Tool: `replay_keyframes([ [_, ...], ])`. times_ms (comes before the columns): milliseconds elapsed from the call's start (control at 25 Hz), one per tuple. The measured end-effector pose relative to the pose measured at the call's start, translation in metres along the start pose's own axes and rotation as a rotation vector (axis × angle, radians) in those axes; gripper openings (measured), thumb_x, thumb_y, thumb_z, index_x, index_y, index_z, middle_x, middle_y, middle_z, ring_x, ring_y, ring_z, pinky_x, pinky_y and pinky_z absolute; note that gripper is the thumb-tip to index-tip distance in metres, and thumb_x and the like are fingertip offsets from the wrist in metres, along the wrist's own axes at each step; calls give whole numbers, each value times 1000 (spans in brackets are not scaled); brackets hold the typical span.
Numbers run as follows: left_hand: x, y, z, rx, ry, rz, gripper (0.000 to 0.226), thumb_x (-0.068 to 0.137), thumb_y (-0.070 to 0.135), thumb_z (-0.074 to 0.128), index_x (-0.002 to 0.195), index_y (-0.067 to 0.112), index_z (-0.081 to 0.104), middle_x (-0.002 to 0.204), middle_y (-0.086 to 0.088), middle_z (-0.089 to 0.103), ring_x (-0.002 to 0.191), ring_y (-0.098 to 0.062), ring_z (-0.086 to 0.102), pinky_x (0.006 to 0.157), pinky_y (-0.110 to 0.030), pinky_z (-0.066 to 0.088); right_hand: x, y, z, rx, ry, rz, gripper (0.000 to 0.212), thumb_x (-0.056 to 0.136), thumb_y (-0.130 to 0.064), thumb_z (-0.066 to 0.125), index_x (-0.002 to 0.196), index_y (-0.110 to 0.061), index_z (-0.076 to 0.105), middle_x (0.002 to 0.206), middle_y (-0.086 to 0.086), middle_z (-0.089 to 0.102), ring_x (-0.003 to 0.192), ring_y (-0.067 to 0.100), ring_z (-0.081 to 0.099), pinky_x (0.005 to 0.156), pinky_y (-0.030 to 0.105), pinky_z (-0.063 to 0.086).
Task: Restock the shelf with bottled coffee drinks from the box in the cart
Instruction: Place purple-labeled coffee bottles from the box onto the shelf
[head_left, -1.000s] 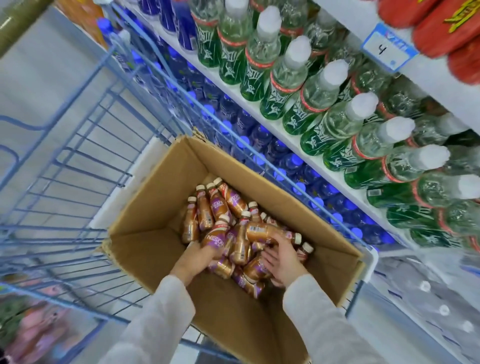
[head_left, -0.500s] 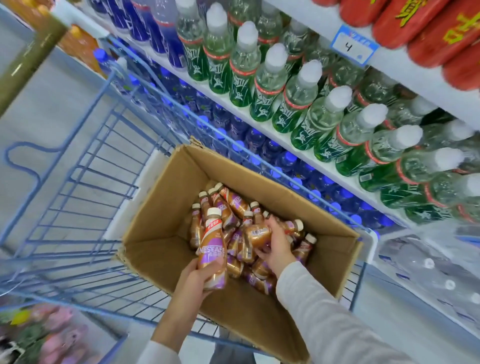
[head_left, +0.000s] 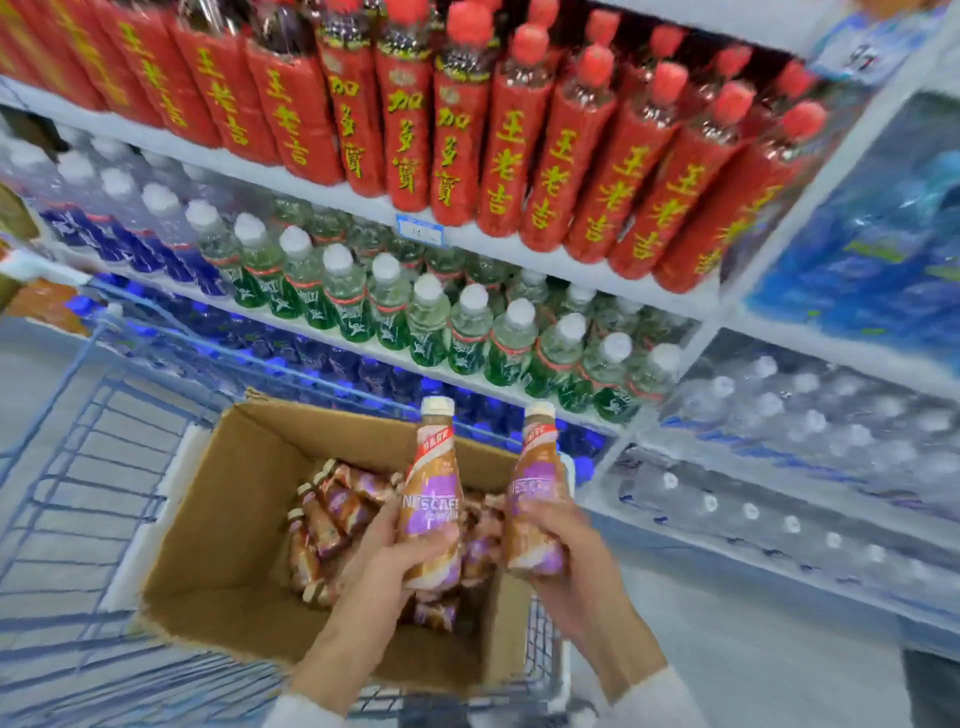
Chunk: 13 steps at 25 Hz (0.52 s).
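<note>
Below 王老吉 shelves (head_left: 519, 249), left hand (head_left: 395, 566) and right hand (head_left: 566, 551) grip NESCAFE bottles (head_left: 431, 499).

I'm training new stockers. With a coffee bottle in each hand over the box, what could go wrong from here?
1. The left hand and right hand each grip a coffee bottle by its lower half; either could slip and drop into the box.
2. The shelves in view look packed; squeezing one in might topple the green bottles.

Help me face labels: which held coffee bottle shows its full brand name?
The left bottle, in the left hand: NESCAFE reads whole; the right bottle, in the right hand, shows only part.
</note>
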<state>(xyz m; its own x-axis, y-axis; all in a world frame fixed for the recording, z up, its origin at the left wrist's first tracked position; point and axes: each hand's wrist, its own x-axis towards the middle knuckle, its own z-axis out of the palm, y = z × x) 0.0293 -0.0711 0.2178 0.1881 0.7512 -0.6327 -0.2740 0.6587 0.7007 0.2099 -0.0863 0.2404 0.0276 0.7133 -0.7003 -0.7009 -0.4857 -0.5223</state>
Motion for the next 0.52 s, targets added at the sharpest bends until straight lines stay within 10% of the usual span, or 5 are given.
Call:
replay_keyframes([
  [520,-100,-70,306,73,-415,124,67,48,12,79,112,0,63,79,-9,72,61,-20,69,57,-31,57,-191,-147,-221,151,36,-419,53,65,-15,76,115,-2,64,93,16,67,71,24,66,54,29,57],
])
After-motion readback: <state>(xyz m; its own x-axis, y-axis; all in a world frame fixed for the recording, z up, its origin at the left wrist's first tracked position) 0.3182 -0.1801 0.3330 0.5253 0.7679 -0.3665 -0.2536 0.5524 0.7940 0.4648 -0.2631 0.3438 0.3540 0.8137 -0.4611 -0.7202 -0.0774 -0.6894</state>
